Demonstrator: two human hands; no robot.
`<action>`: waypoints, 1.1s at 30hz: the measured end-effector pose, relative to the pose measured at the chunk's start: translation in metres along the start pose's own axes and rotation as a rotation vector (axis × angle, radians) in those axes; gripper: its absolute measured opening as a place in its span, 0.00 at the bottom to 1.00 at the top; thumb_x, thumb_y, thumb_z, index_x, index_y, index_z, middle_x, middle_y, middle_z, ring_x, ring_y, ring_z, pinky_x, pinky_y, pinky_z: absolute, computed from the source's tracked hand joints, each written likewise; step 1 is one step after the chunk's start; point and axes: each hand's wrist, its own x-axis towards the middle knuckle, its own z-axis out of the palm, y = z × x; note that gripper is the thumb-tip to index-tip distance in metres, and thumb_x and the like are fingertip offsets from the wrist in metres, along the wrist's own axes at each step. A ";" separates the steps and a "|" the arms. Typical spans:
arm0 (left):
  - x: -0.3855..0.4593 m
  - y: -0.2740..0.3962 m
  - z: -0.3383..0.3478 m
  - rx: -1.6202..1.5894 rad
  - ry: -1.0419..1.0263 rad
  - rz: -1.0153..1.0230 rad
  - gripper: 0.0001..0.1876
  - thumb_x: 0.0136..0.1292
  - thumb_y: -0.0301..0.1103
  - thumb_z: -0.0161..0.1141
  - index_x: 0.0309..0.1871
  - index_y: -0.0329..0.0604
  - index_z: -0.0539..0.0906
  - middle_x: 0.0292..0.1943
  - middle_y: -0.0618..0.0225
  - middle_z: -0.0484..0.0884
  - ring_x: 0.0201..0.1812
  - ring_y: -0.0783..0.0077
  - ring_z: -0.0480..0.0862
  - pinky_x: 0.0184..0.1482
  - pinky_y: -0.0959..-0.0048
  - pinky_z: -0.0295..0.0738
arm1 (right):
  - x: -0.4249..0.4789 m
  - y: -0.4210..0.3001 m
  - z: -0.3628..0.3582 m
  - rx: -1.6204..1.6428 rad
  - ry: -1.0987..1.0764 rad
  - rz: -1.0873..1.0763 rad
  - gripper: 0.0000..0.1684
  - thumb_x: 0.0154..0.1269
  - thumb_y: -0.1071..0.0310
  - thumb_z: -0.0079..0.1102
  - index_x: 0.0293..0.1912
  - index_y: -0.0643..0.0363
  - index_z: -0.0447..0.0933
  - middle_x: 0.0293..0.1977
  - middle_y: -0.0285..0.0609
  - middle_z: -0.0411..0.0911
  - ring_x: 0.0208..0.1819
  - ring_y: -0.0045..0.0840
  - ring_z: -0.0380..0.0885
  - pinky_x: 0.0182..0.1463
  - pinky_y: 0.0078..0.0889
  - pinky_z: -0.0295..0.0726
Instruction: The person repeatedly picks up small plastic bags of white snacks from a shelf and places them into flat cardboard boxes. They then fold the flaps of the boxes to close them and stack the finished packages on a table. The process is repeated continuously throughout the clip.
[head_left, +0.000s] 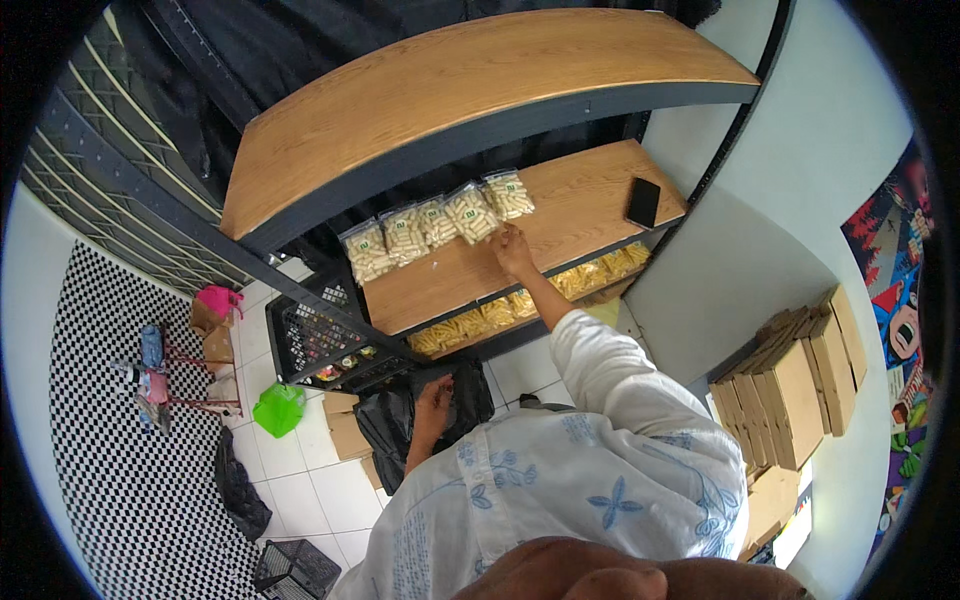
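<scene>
My right hand (512, 253) reaches over the middle wooden shelf (577, 195). Its fingers pinch the lower right corner of a clear plastic bag of pale stick-shaped pieces (472, 214). That bag stands in a row with several similar ones, among them a bag (509, 193) on its right and a bag (367, 251) at the left end. Each bears a green-printed mark. Lower down, my left hand (433, 409) is over a black plastic bag (386, 416) with fingers curled; whether it grips the plastic is unclear.
A black phone (643, 202) lies at the shelf's right end. Bags of yellow pieces (525, 302) line the lower shelf, under the top shelf (480, 90). A black crate (311, 330) stands left; flat cardboard boxes (787, 405) are stacked right. A green bag (279, 410) lies on the floor.
</scene>
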 end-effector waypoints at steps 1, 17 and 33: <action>0.001 0.000 -0.002 0.019 0.002 -0.021 0.16 0.70 0.24 0.55 0.59 0.37 0.81 0.49 0.54 0.85 0.51 0.60 0.86 0.55 0.69 0.78 | 0.007 -0.008 0.009 0.017 -0.037 0.097 0.34 0.64 0.53 0.67 0.59 0.69 0.71 0.46 0.58 0.80 0.49 0.50 0.80 0.55 0.44 0.79; 0.003 -0.019 -0.012 -0.208 -0.137 0.038 0.17 0.74 0.27 0.54 0.63 0.37 0.78 0.52 0.58 0.84 0.51 0.68 0.84 0.55 0.72 0.77 | -0.064 -0.053 -0.060 0.449 -0.119 0.245 0.24 0.61 0.57 0.75 0.44 0.61 0.73 0.31 0.38 0.76 0.34 0.23 0.75 0.38 0.29 0.77; -0.092 0.045 0.122 -0.506 -0.867 -0.081 0.25 0.79 0.42 0.49 0.74 0.43 0.65 0.60 0.57 0.78 0.53 0.68 0.81 0.55 0.70 0.73 | -0.461 -0.121 -0.325 0.235 0.247 0.647 0.24 0.64 0.55 0.71 0.45 0.61 0.72 0.36 0.42 0.77 0.38 0.27 0.76 0.43 0.32 0.75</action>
